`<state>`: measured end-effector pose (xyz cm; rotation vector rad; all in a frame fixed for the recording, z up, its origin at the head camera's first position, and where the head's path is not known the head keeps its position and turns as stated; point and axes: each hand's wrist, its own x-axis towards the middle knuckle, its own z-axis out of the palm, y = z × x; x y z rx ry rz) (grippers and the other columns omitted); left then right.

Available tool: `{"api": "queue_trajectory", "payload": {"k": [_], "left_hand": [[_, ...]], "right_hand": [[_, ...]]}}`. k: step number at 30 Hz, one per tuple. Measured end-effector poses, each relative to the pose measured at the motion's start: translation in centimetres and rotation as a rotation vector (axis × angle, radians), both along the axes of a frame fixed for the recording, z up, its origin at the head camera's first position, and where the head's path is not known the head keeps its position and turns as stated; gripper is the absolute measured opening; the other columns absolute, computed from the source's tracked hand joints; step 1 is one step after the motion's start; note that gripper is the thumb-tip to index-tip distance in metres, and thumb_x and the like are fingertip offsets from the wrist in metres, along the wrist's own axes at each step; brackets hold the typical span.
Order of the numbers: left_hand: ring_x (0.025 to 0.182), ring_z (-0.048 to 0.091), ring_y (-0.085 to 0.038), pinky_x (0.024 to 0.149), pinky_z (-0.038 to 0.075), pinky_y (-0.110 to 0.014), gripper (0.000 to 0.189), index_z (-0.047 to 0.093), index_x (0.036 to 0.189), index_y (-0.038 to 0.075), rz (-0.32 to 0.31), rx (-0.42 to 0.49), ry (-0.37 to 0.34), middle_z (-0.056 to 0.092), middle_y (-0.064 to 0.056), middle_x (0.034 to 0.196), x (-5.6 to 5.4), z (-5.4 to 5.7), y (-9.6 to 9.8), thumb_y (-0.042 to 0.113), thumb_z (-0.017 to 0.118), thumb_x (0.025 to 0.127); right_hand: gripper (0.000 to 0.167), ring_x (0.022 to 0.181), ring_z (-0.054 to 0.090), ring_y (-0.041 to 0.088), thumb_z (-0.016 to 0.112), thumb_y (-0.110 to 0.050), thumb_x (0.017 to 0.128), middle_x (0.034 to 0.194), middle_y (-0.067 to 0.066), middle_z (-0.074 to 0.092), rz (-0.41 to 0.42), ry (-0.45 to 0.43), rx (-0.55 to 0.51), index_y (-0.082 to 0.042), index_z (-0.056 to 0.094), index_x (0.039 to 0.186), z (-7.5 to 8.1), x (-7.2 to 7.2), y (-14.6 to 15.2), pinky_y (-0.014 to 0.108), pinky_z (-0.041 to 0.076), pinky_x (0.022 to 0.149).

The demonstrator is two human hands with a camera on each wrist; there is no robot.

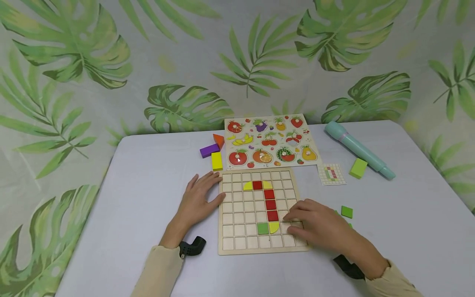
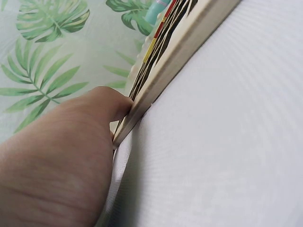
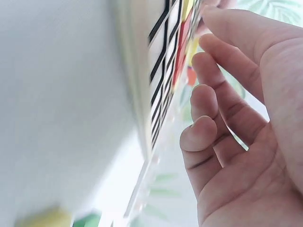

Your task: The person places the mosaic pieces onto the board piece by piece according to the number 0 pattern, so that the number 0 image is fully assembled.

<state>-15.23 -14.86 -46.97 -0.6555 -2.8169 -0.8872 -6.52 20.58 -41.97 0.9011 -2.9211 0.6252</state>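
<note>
A wooden grid board [image 1: 237,251] lies on the table with small tiles in its cells. My left hand [image 1: 199,201] rests against the board's left edge, fingers extended and thumb touching the rim. Over the board's lower right part is my right hand [image 1: 320,225], fingers loosely bent, with no piece visible between thumb and fingers. Close to its fingertips are red square tiles [image 1: 271,204] in a column and a yellow rounded tile [image 1: 273,227]. A green square tile [image 1: 262,228] sits left of that yellow one. At the top, a red tile [image 1: 257,185] lies between two yellow rounded tiles [image 1: 248,186].
Behind the board lies a fruit puzzle [image 1: 265,144]. Purple [image 1: 209,150], yellow [image 1: 217,161] and orange [image 1: 219,141] blocks are at its left. To the right are a pattern card [image 1: 332,174], a green block [image 1: 358,168], a teal microphone-shaped object [image 1: 358,149] and loose green tiles [image 1: 346,212].
</note>
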Motion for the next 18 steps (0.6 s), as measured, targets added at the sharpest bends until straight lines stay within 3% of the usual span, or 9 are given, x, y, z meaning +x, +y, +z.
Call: {"api": "queue_trajectory", "payload": {"k": [12,18], "left_hand": [[0.15,0.041,-0.024,0.128,0.017,-0.052,0.053,0.061,0.142,0.011,0.009,-0.013,-0.011,0.055,-0.005,0.154,-0.1,-0.1,0.0,0.036,0.07,0.096],[0.15,0.04,-0.024,0.129,0.016,-0.052,0.054,0.061,0.143,0.011,0.009,-0.009,-0.021,0.055,-0.005,0.154,0.0,0.1,0.0,0.036,0.071,0.096]], "right_hand": [[0.034,0.101,0.062,0.001,0.089,-0.022,0.08,0.108,-0.025,0.065,-0.043,0.03,-0.008,-0.035,0.075,0.108,0.0,1.3,5.3,0.03,0.059,0.084],[0.04,0.099,0.06,0.0,0.09,-0.017,0.078,0.109,-0.025,0.066,-0.024,0.019,-0.029,-0.036,0.073,0.109,-0.7,1.9,8.2,0.01,0.049,0.086]]}}
